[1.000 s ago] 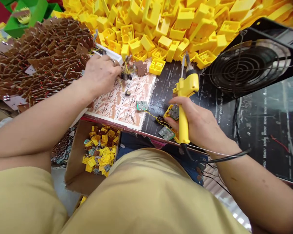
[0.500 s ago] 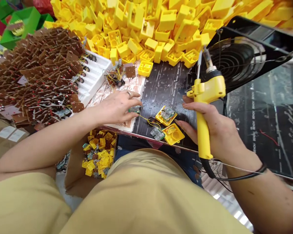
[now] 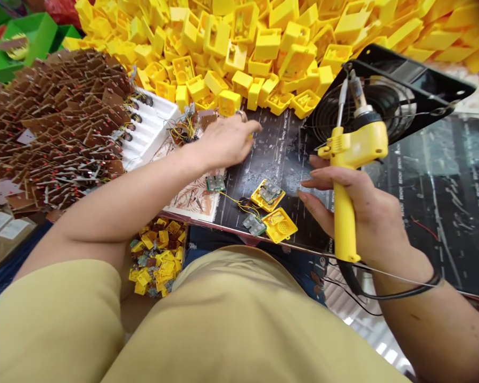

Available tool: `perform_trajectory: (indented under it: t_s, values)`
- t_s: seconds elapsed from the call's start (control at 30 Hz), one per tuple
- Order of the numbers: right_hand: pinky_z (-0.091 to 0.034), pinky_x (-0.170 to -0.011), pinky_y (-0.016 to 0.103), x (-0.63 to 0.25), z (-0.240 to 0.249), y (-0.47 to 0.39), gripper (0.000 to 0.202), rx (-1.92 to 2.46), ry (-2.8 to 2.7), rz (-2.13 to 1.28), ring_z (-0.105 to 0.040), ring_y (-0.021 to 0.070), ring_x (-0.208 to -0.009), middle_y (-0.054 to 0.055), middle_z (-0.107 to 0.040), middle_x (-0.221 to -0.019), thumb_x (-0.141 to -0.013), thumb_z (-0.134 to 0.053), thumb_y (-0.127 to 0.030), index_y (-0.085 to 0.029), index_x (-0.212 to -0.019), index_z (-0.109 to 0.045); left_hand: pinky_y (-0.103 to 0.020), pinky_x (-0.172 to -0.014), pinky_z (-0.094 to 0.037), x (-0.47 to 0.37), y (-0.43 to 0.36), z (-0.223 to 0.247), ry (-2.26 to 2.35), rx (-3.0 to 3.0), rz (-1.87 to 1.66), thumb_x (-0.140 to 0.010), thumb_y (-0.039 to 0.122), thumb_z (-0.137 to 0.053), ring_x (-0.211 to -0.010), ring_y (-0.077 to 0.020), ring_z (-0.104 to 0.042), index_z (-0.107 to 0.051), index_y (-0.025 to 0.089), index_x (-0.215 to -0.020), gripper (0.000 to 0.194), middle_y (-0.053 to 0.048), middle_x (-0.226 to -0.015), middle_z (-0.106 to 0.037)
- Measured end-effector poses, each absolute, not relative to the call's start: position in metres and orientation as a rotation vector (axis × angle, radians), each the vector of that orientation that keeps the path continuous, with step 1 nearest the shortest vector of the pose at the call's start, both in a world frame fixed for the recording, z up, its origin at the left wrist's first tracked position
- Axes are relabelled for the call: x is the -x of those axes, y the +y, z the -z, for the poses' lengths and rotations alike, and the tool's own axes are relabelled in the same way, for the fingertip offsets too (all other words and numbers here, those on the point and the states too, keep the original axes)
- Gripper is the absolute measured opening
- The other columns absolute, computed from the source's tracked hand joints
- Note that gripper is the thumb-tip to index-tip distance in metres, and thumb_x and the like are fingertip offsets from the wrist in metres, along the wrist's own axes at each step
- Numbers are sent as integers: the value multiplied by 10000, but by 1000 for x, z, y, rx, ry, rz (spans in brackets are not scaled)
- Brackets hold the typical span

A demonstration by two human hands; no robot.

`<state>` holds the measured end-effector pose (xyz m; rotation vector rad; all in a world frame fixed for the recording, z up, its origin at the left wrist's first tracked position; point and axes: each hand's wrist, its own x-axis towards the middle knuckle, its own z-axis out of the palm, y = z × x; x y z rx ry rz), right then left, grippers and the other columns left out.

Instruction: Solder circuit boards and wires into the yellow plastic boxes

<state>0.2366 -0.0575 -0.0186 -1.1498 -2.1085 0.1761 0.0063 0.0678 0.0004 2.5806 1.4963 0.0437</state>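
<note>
Left to right, a small green-edged circuit board (image 3: 215, 182) lies across the edge of the patterned sheet (image 3: 191, 199), joined by thin yellow wires (image 3: 233, 199) to the parts on the black bench (image 3: 287, 154); a second board (image 3: 254, 224) sits there, beside a yellow case half (image 3: 268, 195) with a gray board in it and an open yellow shell (image 3: 280, 225) showing a round grille. The yellow soldering gun (image 3: 345, 213) is upright above the bench, its metal tip pointing away, its black cord looping by the wrist. Around these, a heap of brown boards (image 3: 56, 122) fills the left, next to a white ribbed tray (image 3: 149, 125) and a wire tangle (image 3: 183, 130); yellow cases (image 3: 219, 42) pile up at the back, and a black fan (image 3: 391, 101) stands tilted behind the gun. The left hand (image 3: 227, 139) hovers near the front of the pile, blurred, with a bit of yellow at its fingertips; whether they close on it, I cannot tell. The right hand (image 3: 363, 213) grips the gun's handle, its thumb and leading fingers poking out to the left, apart from each other.
</note>
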Motion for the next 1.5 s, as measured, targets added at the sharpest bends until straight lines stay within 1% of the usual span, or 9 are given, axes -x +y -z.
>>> perform_trajectory:
  t_s: [0.1,0.2,0.43,0.67,0.87,1.0,1.17,1.3,1.5]
  values:
    - [-609,-814,311,-234,16,-48,334,1120,-2120,-162,-665,234,-1140,51,-716,-1119,-901,-666,-251,-256,-1198,-513,-401,-943,-520,-5,54,-11,1302,-2468,-96,-943,378,-471,-1073,-261,-655,-570,204,-1365,467,-72,-1189,-670]
    - [-608,-828,339,-227,12,-39,311,1115,-2120,-169,-696,236,-1065,53,-704,-1148,-911,-652,-282,-256,-1194,-526,-374,-916,-525,0,57,-16,1273,-2424,-145,-950,280,-431,-1015,-215,-675,-623,217,-1301,405,-25,-1147,-692]
    - [-610,-787,318,-224,8,-36,278,1220,-2095,-172,-725,187,-908,45,-670,-1251,-923,-629,-325,-271,-1179,-536,-465,-1084,-419,-18,62,-5,1085,-2697,71,-900,333,-573,-1273,-299,-545,-671,305,-1256,370,-31,-1367,-591]
    - [-597,-769,313,-225,7,-31,280,1173,-2185,-171,-719,196,-938,56,-663,-1245,-941,-599,-344,-272,-1196,-508,-477,-942,-472,8,34,-13,1521,-2643,104,-909,599,-488,-1067,-330,-636,-722,204,-1036,476,-79,-997,-680]
    - [-566,-728,331,-200,2,-6,335,947,-2435,-251,-702,234,-918,73,-687,-1117,-927,-601,-331,-222,-1231,-510,-364,-853,-478,84,-5,-26,1659,-2632,51,-945,504,-407,-938,-252,-661,-719,212,-876,433,-44,-770,-655]
    - [-518,-666,328,-171,6,11,439,963,-2554,-351,-668,228,-815,78,-673,-1012,-888,-645,-368,-197,-1264,-494,-362,-779,-506,86,-45,-6,1709,-2491,163,-900,582,-488,-903,-264,-653,-704,187,-978,456,-81,-901,-693]
    - [-484,-675,307,-152,18,23,435,958,-2614,-418,-636,199,-810,91,-664,-1017,-878,-617,-296,-167,-1269,-477,-397,-856,-509,73,-67,21,1668,-2439,-235,-923,331,-519,-924,-254,-638,-678,160,-884,237,-109,-954,-699]
    - [-491,-683,332,-160,17,15,365,942,-2623,-380,-634,212,-816,102,-652,-1031,-925,-525,-295,-166,-1263,-477,-289,-710,-496,78,-70,7,1484,-2186,-389,-877,282,-576,-715,-161,-651,-658,194,-780,154,-15,-774,-719]
    - [-522,-714,325,-172,12,-10,327,812,-2658,-379,-659,213,-855,85,-670,-1005,-942,-538,-291,-186,-1248,-486,-228,-670,-508,74,-56,-9,1243,-1941,-495,-869,277,-563,-675,-118,-672,-713,182,-952,197,2,-749,-736]
